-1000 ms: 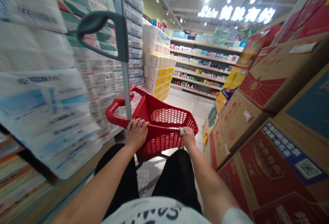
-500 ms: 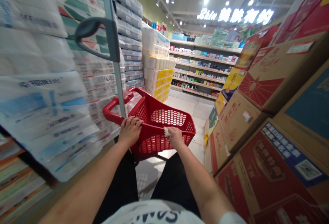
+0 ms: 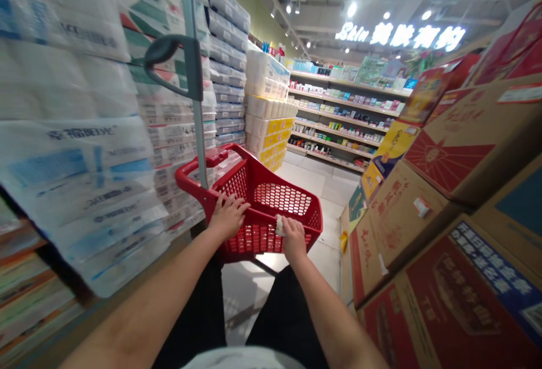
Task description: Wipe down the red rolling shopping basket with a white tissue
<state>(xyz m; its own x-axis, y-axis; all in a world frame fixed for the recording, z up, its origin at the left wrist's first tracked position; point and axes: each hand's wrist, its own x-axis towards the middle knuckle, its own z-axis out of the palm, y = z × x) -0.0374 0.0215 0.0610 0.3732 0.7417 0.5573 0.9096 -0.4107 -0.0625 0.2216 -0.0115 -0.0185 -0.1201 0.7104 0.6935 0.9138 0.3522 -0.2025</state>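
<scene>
A red plastic shopping basket cart (image 3: 254,233) stands tilted before my knees, with a grey handle (image 3: 195,69) on a metal pole at its left. My left hand (image 3: 228,215) lies on the near rim close to the pole, fingers apart and reaching over the edge. Farther right along that rim, my right hand (image 3: 293,236) is closed round a crumpled white cloth or tissue (image 3: 280,225), pressed against the basket's side. The basket's mesh inside shows nothing in it.
Stacked white paper packs (image 3: 80,154) rise close on the left. Cardboard cartons (image 3: 423,199) are piled along the right. Pale floor tiles (image 3: 309,177) lead to shelves of small products (image 3: 339,114) at the back, below a lit sign.
The view has turned slightly, so the shelves and cartons sit farther right. My left hand has slid a little to the right along the rim. My right hand still holds the white cloth.
</scene>
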